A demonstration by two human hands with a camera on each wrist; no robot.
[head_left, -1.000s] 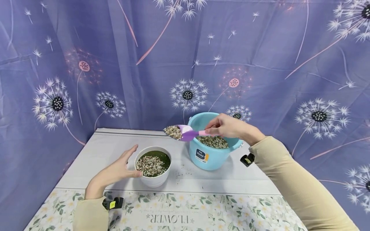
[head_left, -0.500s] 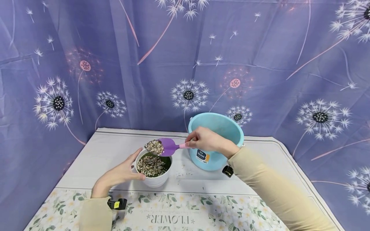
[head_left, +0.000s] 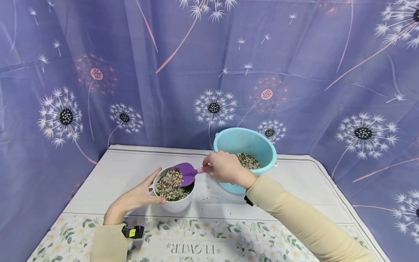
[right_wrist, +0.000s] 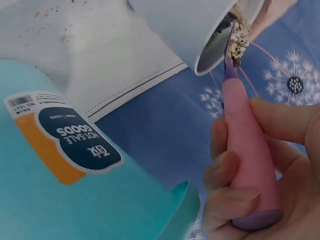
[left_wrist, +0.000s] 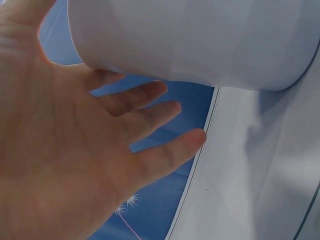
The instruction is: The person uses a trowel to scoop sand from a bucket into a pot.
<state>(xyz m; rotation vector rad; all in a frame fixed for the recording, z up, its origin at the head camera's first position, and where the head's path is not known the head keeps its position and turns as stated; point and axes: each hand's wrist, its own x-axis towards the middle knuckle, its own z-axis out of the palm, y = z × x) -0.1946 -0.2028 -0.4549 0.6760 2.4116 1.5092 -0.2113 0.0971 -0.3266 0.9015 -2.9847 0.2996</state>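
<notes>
My right hand [head_left: 226, 168] grips the pink handle [right_wrist: 250, 150] of a purple garden trowel [head_left: 188, 174]. The blade tilts down over a white flower pot [head_left: 176, 206], and a grainy pebble-like mix [head_left: 170, 185] slides off it into the pot. More of the same mix covers most of the pot's inside. My left hand [head_left: 135, 199] is at the pot's left side, thumb and forefinger spread along its rim. In the left wrist view, the other fingers [left_wrist: 150, 120] extend apart beside the pot wall.
Behind my right hand stands a light blue bucket [head_left: 243, 140] holding more grainy mix [head_left: 248, 161]. Loose crumbs [head_left: 209, 198] dot the white tabletop between pot and bucket. A floral cloth [head_left: 196, 233] covers the table's front; a purple dandelion curtain [head_left: 170, 109] hangs behind.
My right hand carries the loaded trowel from the bucket leftward over the pot, then tilts it so the mix falls in. My left hand has shifted slightly right, to the pot's rim.
</notes>
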